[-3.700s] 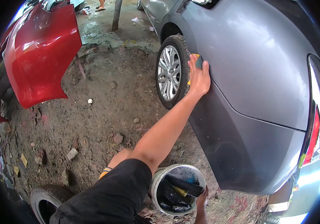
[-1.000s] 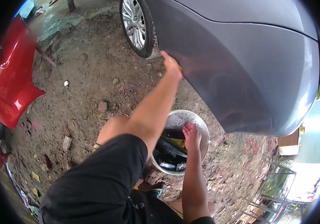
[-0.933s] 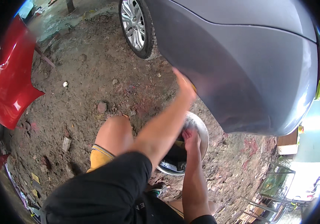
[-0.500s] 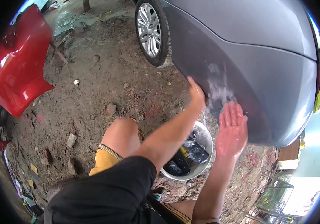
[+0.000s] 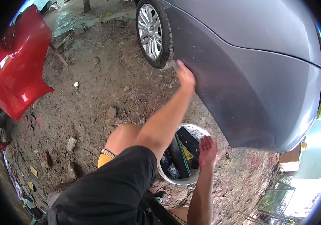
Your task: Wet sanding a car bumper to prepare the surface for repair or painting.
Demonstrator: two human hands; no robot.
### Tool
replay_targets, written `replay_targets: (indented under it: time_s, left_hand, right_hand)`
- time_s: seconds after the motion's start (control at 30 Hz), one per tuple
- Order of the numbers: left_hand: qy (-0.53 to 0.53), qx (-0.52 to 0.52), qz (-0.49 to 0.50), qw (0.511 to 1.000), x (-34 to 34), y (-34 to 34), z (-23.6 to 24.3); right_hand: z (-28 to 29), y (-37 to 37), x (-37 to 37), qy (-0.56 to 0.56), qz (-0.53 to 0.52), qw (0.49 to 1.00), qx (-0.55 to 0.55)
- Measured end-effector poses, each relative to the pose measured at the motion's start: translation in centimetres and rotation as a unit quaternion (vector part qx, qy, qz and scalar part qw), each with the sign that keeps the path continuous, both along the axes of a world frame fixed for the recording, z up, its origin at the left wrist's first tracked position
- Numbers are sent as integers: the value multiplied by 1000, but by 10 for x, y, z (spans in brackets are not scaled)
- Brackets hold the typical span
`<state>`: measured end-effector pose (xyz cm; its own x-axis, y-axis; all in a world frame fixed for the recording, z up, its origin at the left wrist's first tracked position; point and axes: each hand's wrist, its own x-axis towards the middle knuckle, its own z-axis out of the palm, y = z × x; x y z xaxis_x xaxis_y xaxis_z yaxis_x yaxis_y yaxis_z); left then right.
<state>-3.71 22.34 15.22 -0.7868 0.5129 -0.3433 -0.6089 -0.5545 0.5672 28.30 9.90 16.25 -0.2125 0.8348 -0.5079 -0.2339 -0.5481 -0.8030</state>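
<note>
My left hand (image 5: 186, 77) is at the lower edge of the grey car's bumper (image 5: 239, 101), just behind the rear wheel (image 5: 153, 33). It is smeared by motion and its fingers are mostly hidden. A small dark greenish patch shows by its tip, too blurred to name. My right hand (image 5: 207, 153) is raised over the right rim of a white bucket (image 5: 179, 183), palm up and fingers extended, with nothing in it. Inside the bucket are dark flat pieces (image 5: 181, 159), a yellow piece (image 5: 187, 153) and foamy water (image 5: 195, 131). Small droplets dot the bumper.
A glossy red car panel (image 5: 23, 71) stands at the far left. Stones (image 5: 71, 143) lie scattered over the muddy ground (image 5: 97, 82). A cardboard box (image 5: 291, 159) and a wire-mesh frame (image 5: 278, 197) are at the right. My bent knee (image 5: 122, 138) is left of the bucket.
My left hand has moved up and left along the bumper edge toward the wheel. The right hand has dropped back from the bumper to the bucket. The water splash on the bumper is gone.
</note>
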Motion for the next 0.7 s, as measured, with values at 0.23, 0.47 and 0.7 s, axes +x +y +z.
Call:
replay_targets:
  time_s: [0.23,0.47,0.7]
  left_hand:
    - [190,-172,46,966,13,-3,10]
    - [342,-182,65,919,69,-10,7]
    - [333,-160,135,919,39,-22,53]
  right_hand:
    - [-81,17,14,-12,-49,995,-81]
    - [-93,-4,49,-124,-63,989,-39]
    - [65,4,-32,50,-83,991,92]
